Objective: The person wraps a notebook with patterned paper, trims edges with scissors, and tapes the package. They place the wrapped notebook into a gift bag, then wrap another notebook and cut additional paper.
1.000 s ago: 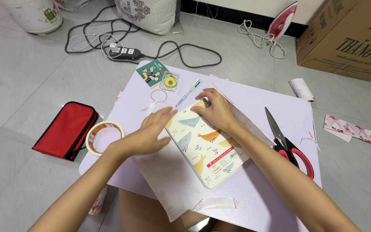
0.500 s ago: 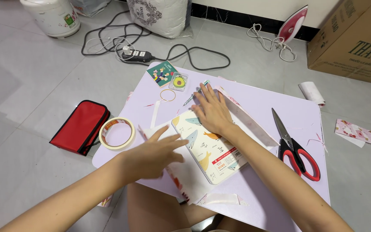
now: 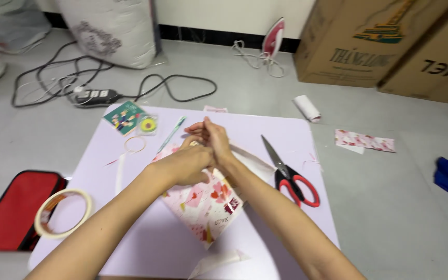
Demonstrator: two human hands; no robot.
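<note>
I sit on a grey tiled floor at a low lilac table. Cardboard boxes stand along the wall, with an iron to their left and a white sack further left. A power strip and its black cords lie on the tiles beyond the table.

Both my hands meet over the middle of the table, on the far edge of the book, which is covered in pink heart-printed paper and lies with one corner pointing towards me. My left hand lies curled on the paper, pressing it down. My right hand touches the left one, fingers bent, pinching at the paper's edge; I cannot tell just how much it grips.

Red-handled scissors lie just right of my right forearm. A pen, a rubber band and two small cards lie beyond my left hand. A tape roll sits at the table's left edge, overlapping a red pouch on the floor.
</note>
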